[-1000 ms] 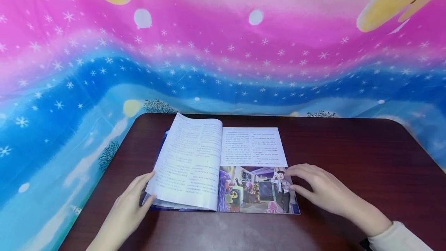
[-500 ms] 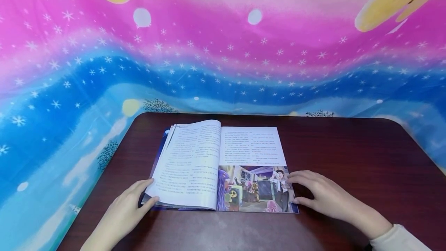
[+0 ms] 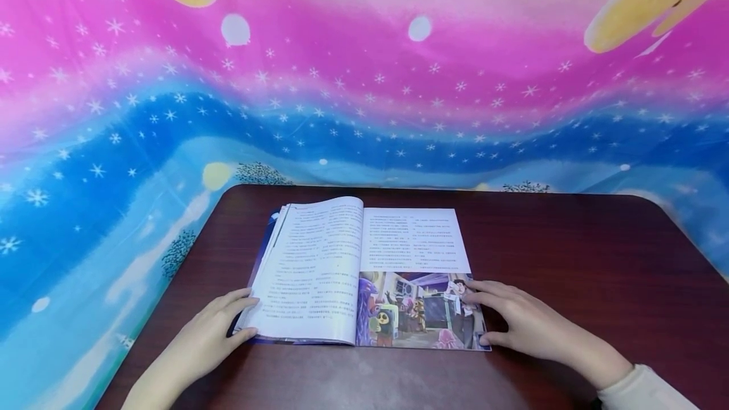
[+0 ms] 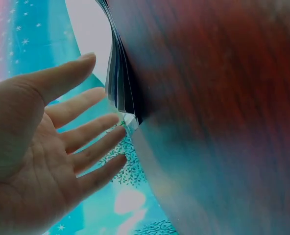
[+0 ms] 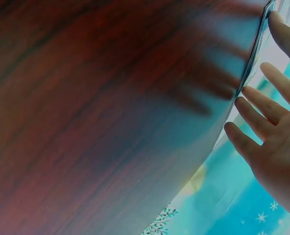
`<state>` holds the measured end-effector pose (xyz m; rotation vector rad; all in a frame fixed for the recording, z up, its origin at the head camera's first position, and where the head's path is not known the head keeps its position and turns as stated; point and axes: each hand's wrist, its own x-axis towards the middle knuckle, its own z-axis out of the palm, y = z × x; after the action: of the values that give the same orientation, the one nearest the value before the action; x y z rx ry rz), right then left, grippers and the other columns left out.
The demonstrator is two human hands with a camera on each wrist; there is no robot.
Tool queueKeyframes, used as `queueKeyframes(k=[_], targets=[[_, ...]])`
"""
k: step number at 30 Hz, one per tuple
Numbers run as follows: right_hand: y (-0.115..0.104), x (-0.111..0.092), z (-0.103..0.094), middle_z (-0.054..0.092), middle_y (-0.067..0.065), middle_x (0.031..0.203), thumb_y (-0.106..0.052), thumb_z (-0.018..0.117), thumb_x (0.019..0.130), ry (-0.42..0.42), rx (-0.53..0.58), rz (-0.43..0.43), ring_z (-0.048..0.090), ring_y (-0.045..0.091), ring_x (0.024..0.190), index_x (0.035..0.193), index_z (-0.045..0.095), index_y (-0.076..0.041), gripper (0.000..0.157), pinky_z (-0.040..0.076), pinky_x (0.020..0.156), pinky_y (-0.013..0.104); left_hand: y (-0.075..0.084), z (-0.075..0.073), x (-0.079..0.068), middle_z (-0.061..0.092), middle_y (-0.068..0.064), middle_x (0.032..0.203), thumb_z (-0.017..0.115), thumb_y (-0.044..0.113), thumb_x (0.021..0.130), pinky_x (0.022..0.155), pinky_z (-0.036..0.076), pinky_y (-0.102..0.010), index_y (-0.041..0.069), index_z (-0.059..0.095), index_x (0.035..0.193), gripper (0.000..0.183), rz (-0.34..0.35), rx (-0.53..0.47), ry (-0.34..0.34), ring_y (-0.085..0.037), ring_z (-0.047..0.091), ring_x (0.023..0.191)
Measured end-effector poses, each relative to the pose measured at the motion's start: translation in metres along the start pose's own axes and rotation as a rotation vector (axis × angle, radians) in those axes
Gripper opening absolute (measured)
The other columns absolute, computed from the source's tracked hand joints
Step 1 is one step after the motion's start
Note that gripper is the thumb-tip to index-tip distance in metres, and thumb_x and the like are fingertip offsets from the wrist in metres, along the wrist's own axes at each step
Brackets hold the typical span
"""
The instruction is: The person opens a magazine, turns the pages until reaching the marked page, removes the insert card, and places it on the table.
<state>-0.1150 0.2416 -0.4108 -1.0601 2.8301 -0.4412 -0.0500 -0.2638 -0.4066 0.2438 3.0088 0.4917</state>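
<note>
An open magazine (image 3: pixel 307 264) lies flat on the table in the head view. Its left page is all text and bows up near the spine, while the right page has text above a colourful cartoon picture (image 3: pixel 418 310). At the lower left edge rests my left hand (image 3: pixel 205 331), its fingers extended and thumb apart. My right hand (image 3: pixel 532 328) touches the lower right edge in a similar relaxed pose. In the left wrist view, the layered page edges (image 4: pixel 119 73) stand by the fingertips. The right wrist view has straight fingers along the thin magazine edge (image 5: pixel 252 56).
A dark reddish-brown wooden table (image 3: pixel 592 258) with rounded far corners carries the magazine. Behind and to the sides hangs a cloth backdrop (image 3: pixel 364 119) in pink and blue with white snowflakes.
The left page, whose far corner was lifted a second ago, has settled down onto the left stack. My left hand has shifted slightly down; my right hand stays near the same edge.
</note>
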Motion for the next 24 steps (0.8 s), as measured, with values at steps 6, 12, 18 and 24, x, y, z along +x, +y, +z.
queueKeyframes(k=[6, 12, 18, 24], targets=[[0.000, 0.002, 0.001, 0.049, 0.009, 0.147, -0.029, 0.087, 0.075, 0.001, -0.006, -0.002, 0.049, 0.034, 0.130, 0.134, 0.063, -0.016, 0.065, 0.045, 0.098, 0.056, -0.003, -0.001, 0.007, 0.054, -0.019, 0.139, 0.080, 0.021, 0.085, 0.099, 0.043, -0.058, 0.004, 0.066, 0.127, 0.047, 0.086, -0.001, 0.005, -0.041, 0.050, 0.128], [0.001, 0.003, 0.000, 0.050, 0.008, 0.147, -0.028, 0.086, 0.077, 0.015, -0.007, -0.009, 0.050, 0.034, 0.129, 0.132, 0.064, -0.017, 0.060, 0.045, 0.097, 0.056, -0.007, -0.003, 0.013, 0.056, -0.016, 0.139, 0.081, 0.021, 0.083, 0.099, 0.043, -0.059, 0.011, 0.067, 0.126, 0.046, 0.124, 0.002, -0.034, -0.040, 0.051, 0.127], [0.000, 0.005, -0.002, 0.053, 0.007, 0.144, -0.028, 0.083, 0.081, 0.007, 0.023, 0.023, 0.050, 0.034, 0.129, 0.131, 0.066, -0.017, 0.054, 0.044, 0.098, 0.056, -0.008, -0.003, 0.016, 0.057, -0.014, 0.138, 0.083, 0.021, 0.081, 0.099, 0.042, -0.059, 0.011, 0.067, 0.126, 0.049, 0.117, -0.001, -0.072, -0.040, 0.051, 0.127], [0.000, 0.009, -0.006, 0.060, 0.005, 0.135, -0.026, 0.080, 0.085, 0.040, 0.084, 0.061, 0.053, 0.031, 0.126, 0.125, 0.068, -0.018, 0.043, 0.046, 0.098, 0.054, -0.008, -0.002, 0.018, 0.058, -0.014, 0.138, 0.084, 0.021, 0.079, 0.099, 0.042, -0.059, 0.010, 0.067, 0.127, 0.052, 0.104, -0.008, -0.072, -0.040, 0.052, 0.127]])
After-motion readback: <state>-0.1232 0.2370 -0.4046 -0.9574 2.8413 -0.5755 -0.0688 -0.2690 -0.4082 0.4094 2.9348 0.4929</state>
